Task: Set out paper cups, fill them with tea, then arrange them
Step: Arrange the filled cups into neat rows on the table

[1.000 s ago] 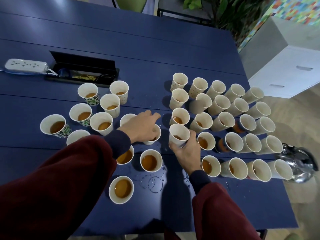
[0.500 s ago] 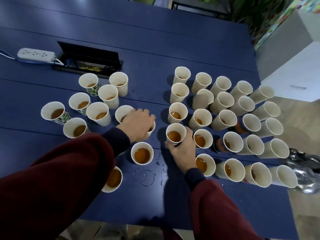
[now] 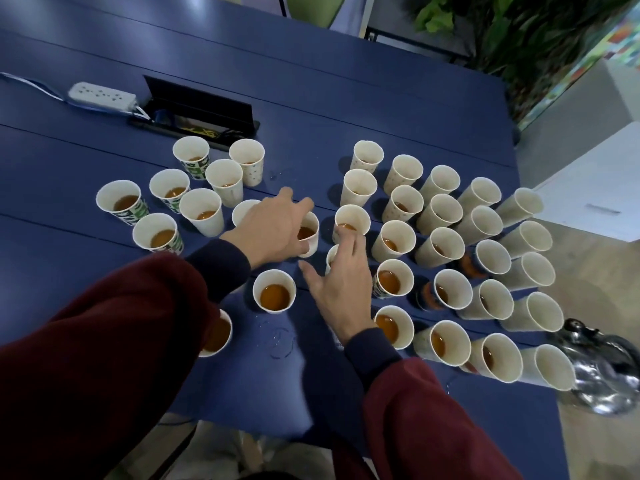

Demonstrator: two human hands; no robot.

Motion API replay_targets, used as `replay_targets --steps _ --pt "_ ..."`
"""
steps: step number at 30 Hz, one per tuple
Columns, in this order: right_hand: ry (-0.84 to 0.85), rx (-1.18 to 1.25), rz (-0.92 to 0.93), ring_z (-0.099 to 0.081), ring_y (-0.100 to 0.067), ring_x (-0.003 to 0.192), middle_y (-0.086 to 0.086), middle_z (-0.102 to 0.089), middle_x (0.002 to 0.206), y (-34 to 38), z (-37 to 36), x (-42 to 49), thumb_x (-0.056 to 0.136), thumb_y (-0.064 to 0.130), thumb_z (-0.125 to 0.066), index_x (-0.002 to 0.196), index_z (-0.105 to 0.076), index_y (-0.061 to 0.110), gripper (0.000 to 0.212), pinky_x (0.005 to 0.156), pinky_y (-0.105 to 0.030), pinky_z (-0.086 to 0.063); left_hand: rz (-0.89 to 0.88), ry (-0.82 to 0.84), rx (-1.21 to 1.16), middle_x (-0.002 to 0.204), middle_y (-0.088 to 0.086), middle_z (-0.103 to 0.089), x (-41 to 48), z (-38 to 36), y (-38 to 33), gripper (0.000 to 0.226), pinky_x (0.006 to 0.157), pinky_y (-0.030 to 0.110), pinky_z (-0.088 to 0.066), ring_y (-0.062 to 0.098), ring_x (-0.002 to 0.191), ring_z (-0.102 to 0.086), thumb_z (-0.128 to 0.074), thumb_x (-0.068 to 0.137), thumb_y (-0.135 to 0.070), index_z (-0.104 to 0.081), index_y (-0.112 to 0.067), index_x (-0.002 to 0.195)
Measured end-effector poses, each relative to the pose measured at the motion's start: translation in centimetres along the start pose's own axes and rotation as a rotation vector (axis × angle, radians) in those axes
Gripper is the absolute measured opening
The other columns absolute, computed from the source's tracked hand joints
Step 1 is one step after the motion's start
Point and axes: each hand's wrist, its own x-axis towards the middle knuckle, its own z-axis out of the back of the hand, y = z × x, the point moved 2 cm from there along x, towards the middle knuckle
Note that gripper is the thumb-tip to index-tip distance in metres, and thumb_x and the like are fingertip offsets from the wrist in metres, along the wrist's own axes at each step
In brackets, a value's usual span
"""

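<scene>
Gripping cup [image 3: 310, 236], left hand [image 3: 273, 230] curled

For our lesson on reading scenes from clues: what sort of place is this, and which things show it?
Probably an office meeting room: a long blue table with a built-in cable box, a power strip, and a white drawer cabinet nearby.

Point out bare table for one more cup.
Widest: far table beyond all cups. Also the lane between the left cluster and right block, beyond the cup in the left hand, and the wet near edge between the sleeves. Right block is packed to the kettle.
</scene>
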Motion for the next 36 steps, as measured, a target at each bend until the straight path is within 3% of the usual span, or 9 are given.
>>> replay_targets --steps 4,9,12,14,17,21,28,36 --pt "0.131 0.17 0.027 -0.054 -0.016 0.121 -0.001 -0.055 0.135 0.4 -0.5 0.4 0.078 0.032 -0.086 0.142 -0.042 0.015 0.079 0.096 -0.025 -0.046 -0.026 -0.059 -0.051 0.107 0.005 -0.05 -1.6 1.6 -1.3 0.048 0.078 0.04 -0.054 0.028 0.089 -0.059 -0.067 0.081 -0.052 -0.049 -0.024 0.116" --pt "0.083 0.204 0.007 -0.062 -0.009 0.106 0.008 -0.065 0.122 1.0 0.2 -0.3 0.075 0.037 -0.086 0.139 -0.039 0.024 0.081 0.08 -0.026 -0.051 -0.068 -0.016 -0.174 0.094 0.0 -0.05 -3.5 2.2 -2.6 0.044 0.072 0.037 -0.044 0.026 0.089 -0.056 -0.066 0.072 -0.049 -0.045 -0.025 0.103" --pt "0.05 0.2 -0.034 -0.066 -0.017 0.099 0.005 -0.067 0.115 0.7 0.7 -1.5 0.076 0.035 -0.083 0.134 -0.041 0.023 0.073 0.074 -0.035 -0.053 -0.104 0.081 -0.258 0.108 -0.003 -0.054 -4.3 2.4 -2.7 0.066 0.083 0.037 -0.047 0.021 0.099 -0.056 -0.073 0.073 -0.053 -0.046 -0.026 0.128" --pt "0.0 0.195 -0.1 -0.067 -0.021 0.099 0.003 -0.066 0.114 0.2 1.0 -2.8 0.077 0.039 -0.083 0.128 -0.045 0.022 0.066 0.076 -0.037 -0.054 -0.112 0.145 -0.383 0.116 -0.006 -0.053 -4.9 2.4 -2.5 0.082 0.091 0.036 -0.048 0.016 0.103 -0.055 -0.073 0.077 -0.057 -0.036 -0.032 0.146" --pt "-0.038 0.233 -0.154 -0.065 -0.016 0.1 0.003 -0.066 0.113 -0.9 0.8 -5.0 0.076 0.038 -0.084 0.12 -0.051 0.021 0.058 0.082 -0.037 -0.054 -0.037 0.107 -0.498 0.125 -0.001 -0.052 -5.6 0.7 -1.3 0.072 0.098 0.04 -0.048 0.018 0.111 -0.057 -0.063 0.089 -0.052 -0.031 -0.033 0.151" --pt "-0.023 0.15 -0.202 -0.059 -0.018 0.1 -0.001 -0.062 0.111 -2.3 -0.1 -7.6 0.073 0.039 -0.086 0.115 -0.056 0.017 0.057 0.085 -0.042 -0.052 0.034 0.133 -0.277 0.138 0.014 -0.045 -7.0 -3.0 0.2 0.071 0.101 0.044 -0.046 0.032 0.124 -0.05 -0.06 0.092 -0.038 -0.029 -0.022 0.153" --pt "0.001 0.019 -0.28 -0.062 -0.026 0.1 -0.004 -0.066 0.111 -2.9 -0.8 -9.0 0.074 0.041 -0.083 0.121 -0.052 0.017 0.061 0.081 -0.045 -0.053 0.022 0.141 -0.083 0.142 0.017 -0.041 -7.9 -6.8 0.4 0.088 0.102 0.048 -0.048 0.036 0.128 -0.046 -0.072 0.084 -0.047 -0.025 -0.021 0.153" --pt "0.035 -0.035 -0.307 -0.061 -0.029 0.11 -0.01 -0.062 0.124 -3.6 -1.1 -9.1 0.081 0.04 -0.08 0.129 -0.047 0.012 0.065 0.084 -0.041 -0.054 0.015 0.111 -0.096 0.133 0.016 -0.048 -8.2 -7.3 0.1 0.066 0.095 0.043 -0.05 0.035 0.119 -0.054 -0.071 0.088 -0.034 -0.04 -0.018 0.143"
